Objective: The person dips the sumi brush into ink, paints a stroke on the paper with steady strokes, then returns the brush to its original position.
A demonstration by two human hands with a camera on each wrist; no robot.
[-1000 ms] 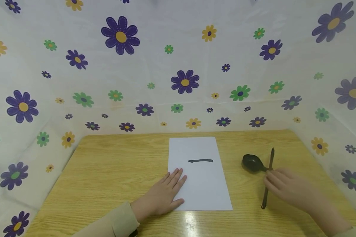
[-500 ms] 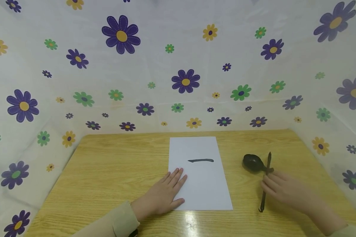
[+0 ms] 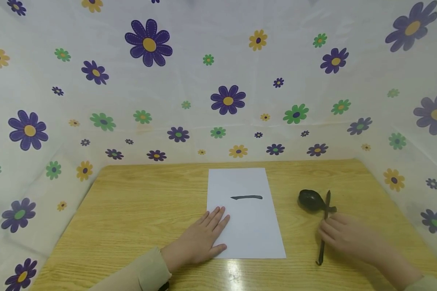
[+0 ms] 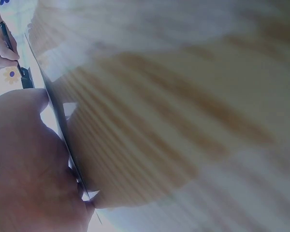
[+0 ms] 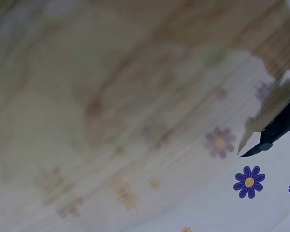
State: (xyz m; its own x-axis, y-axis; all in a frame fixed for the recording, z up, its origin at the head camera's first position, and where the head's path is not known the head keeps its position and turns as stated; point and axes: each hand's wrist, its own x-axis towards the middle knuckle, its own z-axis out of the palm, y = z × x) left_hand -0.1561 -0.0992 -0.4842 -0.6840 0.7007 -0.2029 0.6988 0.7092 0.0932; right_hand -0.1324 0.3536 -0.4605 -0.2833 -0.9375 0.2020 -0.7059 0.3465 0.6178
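My left hand (image 3: 198, 240) lies flat with spread fingers on the lower left of a white sheet of paper (image 3: 247, 234). A black horizontal brush stroke (image 3: 247, 197) marks the sheet's upper half. My right hand (image 3: 351, 236) pinches a dark, slim brush (image 3: 322, 248) by its middle. Its pointed tip faces away from me, above the short handle of a black spoon (image 3: 310, 200); whether they touch I cannot tell. In the left wrist view the brush (image 4: 7, 37) and spoon (image 4: 26, 79) appear beyond the left thumb. The right wrist view shows the spoon (image 5: 282, 121) but not the hand.
Everything stands on a yellow wood-grain table (image 3: 142, 210) with a glossy surface. White cloth (image 3: 189, 81) printed with flowers hangs behind the table and along both sides. The spoon stands to the right of the paper.
The right hand has drawn the brush slightly toward me and left, so its tip is now nearer the spoon's handle. The left hand, paper and spoon have stayed put.
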